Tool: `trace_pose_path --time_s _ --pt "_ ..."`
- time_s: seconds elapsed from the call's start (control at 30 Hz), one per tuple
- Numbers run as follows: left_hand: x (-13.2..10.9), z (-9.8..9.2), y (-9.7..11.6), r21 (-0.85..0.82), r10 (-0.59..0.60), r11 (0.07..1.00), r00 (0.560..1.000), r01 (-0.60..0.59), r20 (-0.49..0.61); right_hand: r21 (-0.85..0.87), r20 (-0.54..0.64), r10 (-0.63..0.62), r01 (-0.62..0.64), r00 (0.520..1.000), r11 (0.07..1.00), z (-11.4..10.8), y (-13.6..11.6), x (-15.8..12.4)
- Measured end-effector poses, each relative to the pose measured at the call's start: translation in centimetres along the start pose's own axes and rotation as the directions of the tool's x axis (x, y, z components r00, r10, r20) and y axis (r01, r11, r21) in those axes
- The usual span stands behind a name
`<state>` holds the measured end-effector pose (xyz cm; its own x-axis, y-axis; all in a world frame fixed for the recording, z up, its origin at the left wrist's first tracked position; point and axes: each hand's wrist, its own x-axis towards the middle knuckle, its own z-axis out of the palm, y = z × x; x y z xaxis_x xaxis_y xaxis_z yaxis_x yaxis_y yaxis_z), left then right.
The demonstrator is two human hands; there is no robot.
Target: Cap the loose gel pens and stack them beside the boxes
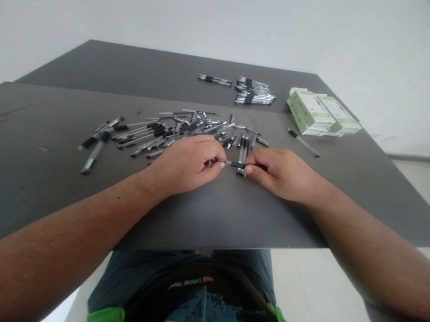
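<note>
Between my two hands a pen (235, 164) with a black grip is held level above the table. My left hand (190, 163) is closed in a pinch at its left end. Thumb and forefinger of my right hand (276, 172) pinch the other end, next to the black grip, and the rest of the pen is hidden there. Just behind the held pen, a few pens (241, 150) lie side by side. A loose pile of pens and pen parts (198, 127) spreads behind my left hand.
Two green-and-white boxes (311, 113) stand at the right, with a single pen (303, 142) in front. Bundled pens (253, 92) and another small group (214, 80) lie at the back. More pens (100, 144) lie at the left of the grey table (215, 222).
</note>
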<state>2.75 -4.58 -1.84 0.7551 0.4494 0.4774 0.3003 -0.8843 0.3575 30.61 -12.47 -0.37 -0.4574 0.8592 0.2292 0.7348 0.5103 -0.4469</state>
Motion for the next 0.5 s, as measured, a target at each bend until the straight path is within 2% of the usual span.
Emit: trace_pose_path --time_s 0.37,0.5 --pt "0.01 0.10 -0.56 0.006 0.016 1.000 0.999 -0.016 0.030 0.011 0.022 -0.018 0.017 1.000 1.000 0.34 0.40 0.16" --pt "-0.04 -0.46 -0.62 -0.010 -0.042 0.999 0.999 0.042 0.026 0.020 0.003 0.026 -0.026 1.000 0.999 -0.24 0.78 0.17"
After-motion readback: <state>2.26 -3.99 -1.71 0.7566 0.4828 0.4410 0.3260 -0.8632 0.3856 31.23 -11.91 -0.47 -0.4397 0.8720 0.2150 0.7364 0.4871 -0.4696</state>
